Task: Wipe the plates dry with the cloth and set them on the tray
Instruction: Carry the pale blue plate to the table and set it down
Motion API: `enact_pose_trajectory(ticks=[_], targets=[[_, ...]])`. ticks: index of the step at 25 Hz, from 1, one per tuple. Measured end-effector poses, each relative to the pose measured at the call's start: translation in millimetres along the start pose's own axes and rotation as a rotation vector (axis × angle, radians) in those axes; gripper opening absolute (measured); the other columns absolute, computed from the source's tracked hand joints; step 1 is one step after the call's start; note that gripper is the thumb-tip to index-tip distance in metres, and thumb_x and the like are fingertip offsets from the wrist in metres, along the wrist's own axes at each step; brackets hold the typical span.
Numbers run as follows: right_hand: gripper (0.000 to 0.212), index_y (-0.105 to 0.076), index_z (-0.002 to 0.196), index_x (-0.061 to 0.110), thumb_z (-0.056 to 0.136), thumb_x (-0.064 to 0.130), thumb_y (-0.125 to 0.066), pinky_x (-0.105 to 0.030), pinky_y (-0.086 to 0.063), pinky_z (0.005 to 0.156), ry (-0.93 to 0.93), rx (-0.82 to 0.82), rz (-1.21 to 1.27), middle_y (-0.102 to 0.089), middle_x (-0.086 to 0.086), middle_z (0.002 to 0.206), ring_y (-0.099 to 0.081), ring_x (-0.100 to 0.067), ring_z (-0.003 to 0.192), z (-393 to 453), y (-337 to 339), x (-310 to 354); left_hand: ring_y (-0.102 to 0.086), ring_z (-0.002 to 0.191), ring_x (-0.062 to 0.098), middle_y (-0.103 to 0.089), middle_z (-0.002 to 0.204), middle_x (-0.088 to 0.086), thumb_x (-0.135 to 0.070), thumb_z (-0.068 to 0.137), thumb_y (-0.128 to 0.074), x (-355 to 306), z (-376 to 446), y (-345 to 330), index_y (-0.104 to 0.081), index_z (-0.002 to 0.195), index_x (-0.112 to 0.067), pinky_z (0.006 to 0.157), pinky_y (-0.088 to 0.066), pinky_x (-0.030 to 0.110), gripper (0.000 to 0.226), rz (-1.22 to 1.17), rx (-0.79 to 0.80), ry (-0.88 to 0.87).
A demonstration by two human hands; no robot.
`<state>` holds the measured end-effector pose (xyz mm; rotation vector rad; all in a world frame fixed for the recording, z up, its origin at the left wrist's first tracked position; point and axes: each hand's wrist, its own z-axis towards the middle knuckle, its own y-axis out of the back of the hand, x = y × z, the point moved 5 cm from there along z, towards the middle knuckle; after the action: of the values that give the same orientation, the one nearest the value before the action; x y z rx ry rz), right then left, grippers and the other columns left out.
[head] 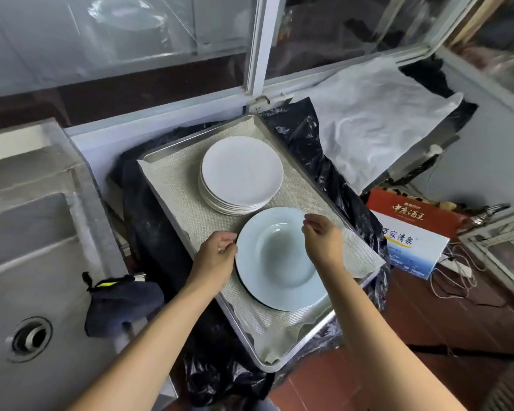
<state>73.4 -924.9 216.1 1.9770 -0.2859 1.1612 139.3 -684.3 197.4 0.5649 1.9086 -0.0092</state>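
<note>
Setting the deep plate on the tray near its front edge, my left hand and right hand pinch its rim; I should release both evenly, clear of the stack of plates.

Both hands — left hand, right hand — at deep plate rim, on tray.

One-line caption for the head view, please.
Both hands set a deep plate on the lined tray.
</note>
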Motion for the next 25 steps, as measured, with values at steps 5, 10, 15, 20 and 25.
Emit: enact_pose_trajectory(ticks=[5,10,15,20,25], targets=[[0.032,-0.068,0.124,0.011,0.095,0.009,-0.057,-0.030,-0.049,0.093,0.018,0.005,-0.059,-0.073,-0.007,0.117,-0.067,-0.023,0.111,-4.0,30.6,-33.0,-0.062,0.105,0.018,-0.062,0.123,0.003,-0.012,0.093,-0.056,23.2,-26.3,-31.6,-0.060,0.121,-0.023,0.093,-0.052,0.039,0.030,0.049,-0.008,0.040],[0.035,-0.063,0.130,0.008,0.095,0.010,-0.058,-0.031,-0.048,0.092,0.139,0.088,-0.145,-0.069,-0.009,0.124,-0.064,-0.026,0.113,15.9,45.6,-60.4,-0.049,0.115,0.018,-0.046,0.139,0.005,-0.017,0.091,-0.063,42.0,-42.7,-67.8,-0.046,0.140,-0.020,0.099,-0.043,0.034,0.051,0.129,-0.146,0.110],[0.041,-0.058,0.135,0.013,0.095,0.019,-0.066,-0.039,-0.049,0.096,0.269,0.202,-0.191,-0.065,-0.012,0.124,-0.060,-0.029,0.113,40.7,46.8,-83.8,-0.042,0.133,0.020,-0.045,0.146,0.004,-0.015,0.090,-0.066,47.6,-52.5,-93.4,-0.042,0.145,-0.017,0.112,-0.038,0.039,0.060,0.093,-0.362,0.153],[0.057,-0.045,0.146,0.024,0.095,0.037,-0.069,-0.045,-0.050,0.104,0.212,0.345,-0.138,-0.062,-0.008,0.133,-0.059,-0.029,0.120,56.6,38.8,-94.4,-0.057,0.119,0.027,-0.056,0.130,0.003,-0.020,0.085,-0.069,49.1,-46.1,-100.6,-0.044,0.142,-0.023,0.097,-0.052,0.049,0.062,0.048,-0.454,0.229],[0.070,-0.041,0.148,0.031,0.089,0.060,-0.067,-0.052,-0.047,0.106,0.194,0.424,-0.239,-0.058,-0.008,0.133,-0.056,-0.032,0.124,73.7,23.6,-97.6,-0.058,0.114,0.029,-0.053,0.130,0.007,-0.047,0.072,-0.075,51.8,-33.8,-105.2,-0.041,0.139,-0.030,0.093,-0.054,0.048,0.078,0.055,-0.462,0.325]])
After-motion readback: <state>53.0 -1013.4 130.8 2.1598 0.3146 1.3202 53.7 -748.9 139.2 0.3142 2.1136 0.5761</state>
